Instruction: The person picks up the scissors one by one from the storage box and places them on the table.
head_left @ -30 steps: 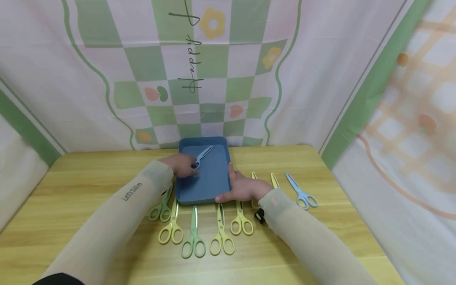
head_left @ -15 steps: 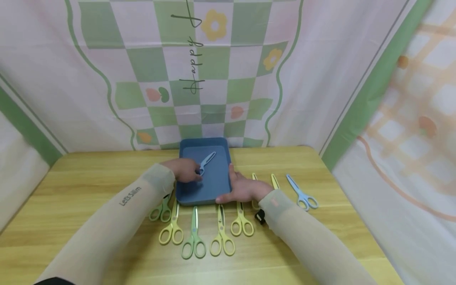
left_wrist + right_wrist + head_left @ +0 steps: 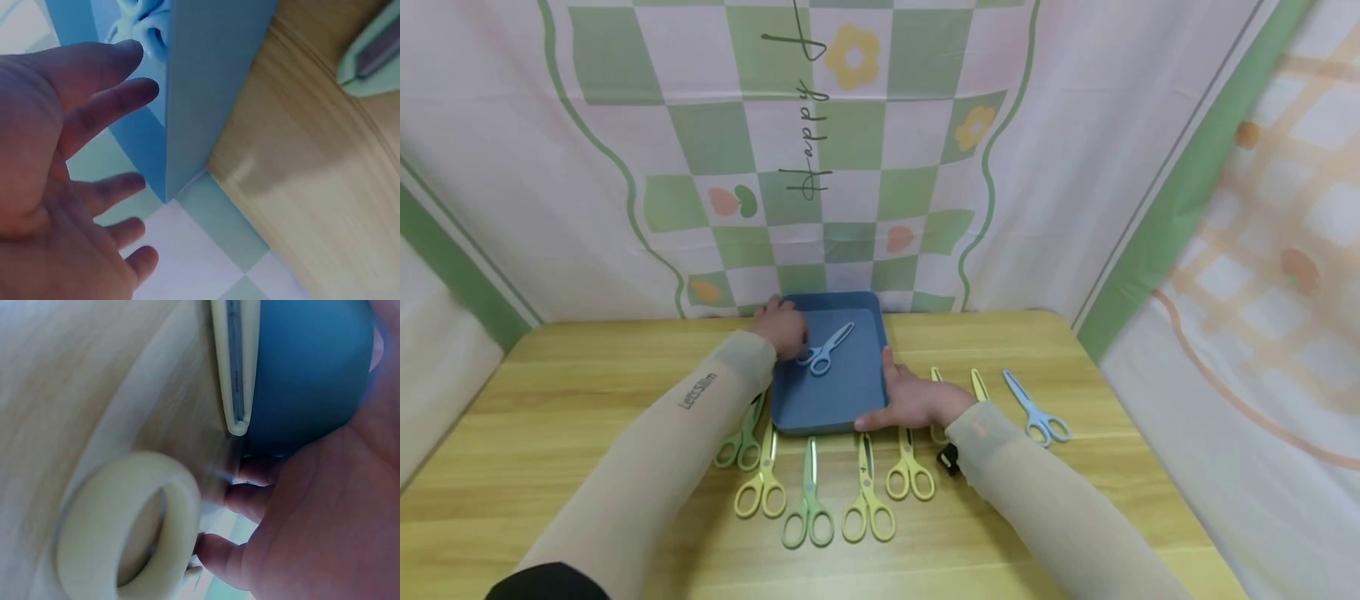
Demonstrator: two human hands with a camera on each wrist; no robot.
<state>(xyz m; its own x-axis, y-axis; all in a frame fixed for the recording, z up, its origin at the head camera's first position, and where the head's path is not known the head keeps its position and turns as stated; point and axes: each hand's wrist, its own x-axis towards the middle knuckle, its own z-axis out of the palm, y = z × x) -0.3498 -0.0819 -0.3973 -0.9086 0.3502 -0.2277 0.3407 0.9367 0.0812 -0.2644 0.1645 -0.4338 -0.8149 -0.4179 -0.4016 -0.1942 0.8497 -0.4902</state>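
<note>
A shallow blue tray (image 3: 850, 400) lies on the table with one pair of light blue scissors (image 3: 826, 348) inside, toward its left side. My left hand (image 3: 781, 327) is over the tray's left rim beside the scissors' handles. In the left wrist view its fingers (image 3: 112, 103) are spread and hold nothing, with the scissors' handle rings (image 3: 150, 25) just past the fingertips. My right hand (image 3: 913, 398) rests spread against the tray's near right corner, thumb along the front edge and a finger along the right side. The right wrist view shows its palm (image 3: 325, 512) close to the tray wall (image 3: 306, 381).
Green scissors (image 3: 808, 500) and yellow scissors (image 3: 867, 496) lie in a row before the tray, handles toward me. More yellow scissors (image 3: 979, 383) lie partly under my right arm, and blue scissors (image 3: 1033, 410) at the right. A patterned curtain (image 3: 715, 150) hangs behind the table.
My left hand has let go of the light blue scissors, which now lie in the tray, and has moved left and back to the rim. My right hand has stayed against the tray.
</note>
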